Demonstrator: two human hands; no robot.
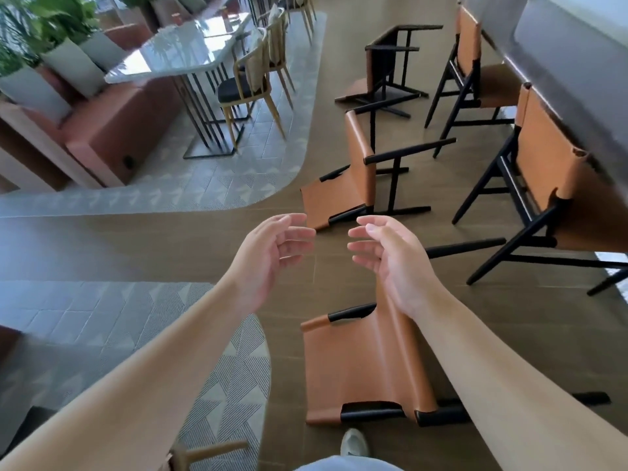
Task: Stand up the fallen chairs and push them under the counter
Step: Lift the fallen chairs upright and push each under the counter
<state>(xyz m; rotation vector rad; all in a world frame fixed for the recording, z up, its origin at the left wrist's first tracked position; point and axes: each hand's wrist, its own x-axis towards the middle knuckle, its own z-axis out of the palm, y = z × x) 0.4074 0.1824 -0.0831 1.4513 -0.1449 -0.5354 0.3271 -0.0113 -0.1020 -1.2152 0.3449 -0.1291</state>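
Note:
Three chairs with tan leather and black frames lie fallen on the brown floor. The nearest fallen chair [356,365] lies just in front of my foot, its backrest toward me. A second fallen chair [343,188] lies beyond my hands, and a third fallen chair [387,66] lies farther back. Two upright chairs [557,168] [472,56] stand against the grey counter [557,62] on the right. My left hand [272,253] and my right hand [390,256] hover in the air above the nearest chair, palms facing each other, fingers relaxed, holding nothing.
A marble dining table [183,52] with wooden chairs and a reddish bench with grey cushions [78,107] stands at the back left on a patterned tile area [170,195]. A wooden chair part [210,453] shows at the bottom. Plants fill the top left corner.

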